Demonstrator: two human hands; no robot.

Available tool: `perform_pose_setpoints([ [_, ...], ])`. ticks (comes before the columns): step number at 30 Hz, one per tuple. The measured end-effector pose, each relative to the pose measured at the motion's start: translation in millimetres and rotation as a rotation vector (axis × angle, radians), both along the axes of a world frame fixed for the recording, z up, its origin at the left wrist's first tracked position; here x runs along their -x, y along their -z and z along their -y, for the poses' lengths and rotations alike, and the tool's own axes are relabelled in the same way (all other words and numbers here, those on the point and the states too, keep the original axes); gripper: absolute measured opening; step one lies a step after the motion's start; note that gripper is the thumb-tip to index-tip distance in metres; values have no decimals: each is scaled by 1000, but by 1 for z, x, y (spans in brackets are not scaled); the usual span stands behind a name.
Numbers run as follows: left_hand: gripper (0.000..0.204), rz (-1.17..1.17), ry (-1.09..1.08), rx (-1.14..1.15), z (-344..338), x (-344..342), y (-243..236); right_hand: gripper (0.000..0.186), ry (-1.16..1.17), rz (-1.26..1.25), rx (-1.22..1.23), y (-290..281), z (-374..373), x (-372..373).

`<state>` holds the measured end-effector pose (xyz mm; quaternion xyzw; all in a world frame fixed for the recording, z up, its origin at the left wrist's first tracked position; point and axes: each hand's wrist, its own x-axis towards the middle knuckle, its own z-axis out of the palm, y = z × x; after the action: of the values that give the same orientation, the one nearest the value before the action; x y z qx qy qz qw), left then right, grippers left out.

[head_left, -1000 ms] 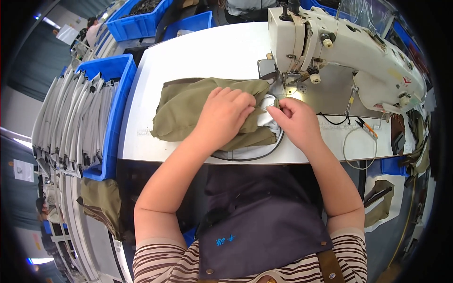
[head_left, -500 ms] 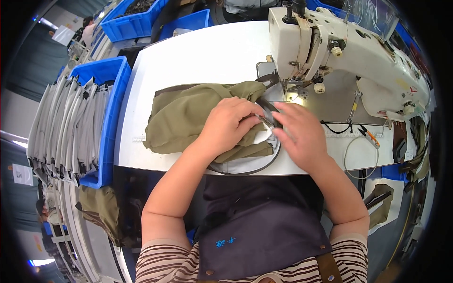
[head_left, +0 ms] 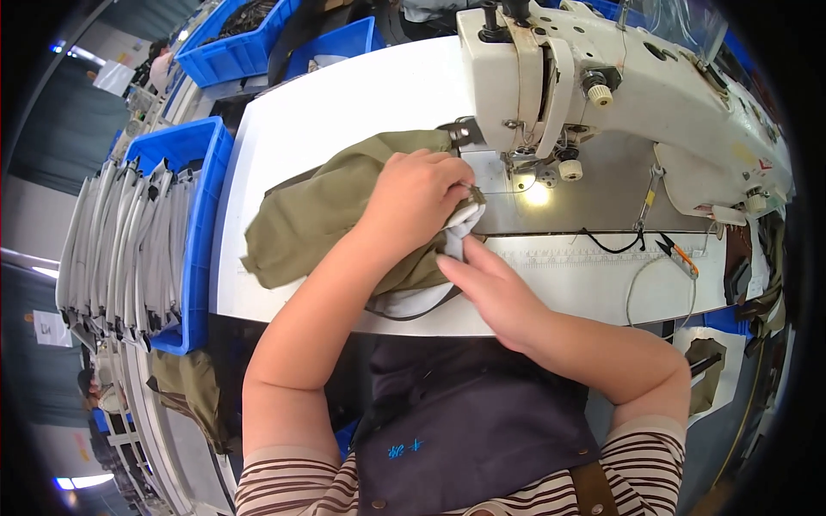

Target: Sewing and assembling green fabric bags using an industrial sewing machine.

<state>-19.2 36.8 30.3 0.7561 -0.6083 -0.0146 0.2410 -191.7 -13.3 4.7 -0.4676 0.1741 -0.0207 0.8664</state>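
- The left hand (head_left: 417,196) pinches the edge of the olive fabric (head_left: 314,215).
- The right hand (head_left: 499,291) touches its pale lining (head_left: 458,239); I can't tell whether it grips.
- The bundle lies on the white table (head_left: 344,95), left of the sewing machine (head_left: 503,82); a slackened pinch could let layers slip askew.

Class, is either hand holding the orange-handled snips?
No, the orange-handled snips lie on the white table, away from the left hand and right hand.
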Motion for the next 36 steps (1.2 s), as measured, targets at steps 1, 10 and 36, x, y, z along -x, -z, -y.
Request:
perform_pose_setpoints([
  [1, 10, 19, 7, -7, 9, 0, 7, 46, -73, -3, 201, 5, 15, 10],
  [10, 13, -149, 110, 9, 52, -4, 28, 42, -69, 139, 1822, 5, 117, 18],
  [36, 14, -474, -14, -169, 28, -6, 4, 41, -67, 377, 1933, 17, 122, 14],
])
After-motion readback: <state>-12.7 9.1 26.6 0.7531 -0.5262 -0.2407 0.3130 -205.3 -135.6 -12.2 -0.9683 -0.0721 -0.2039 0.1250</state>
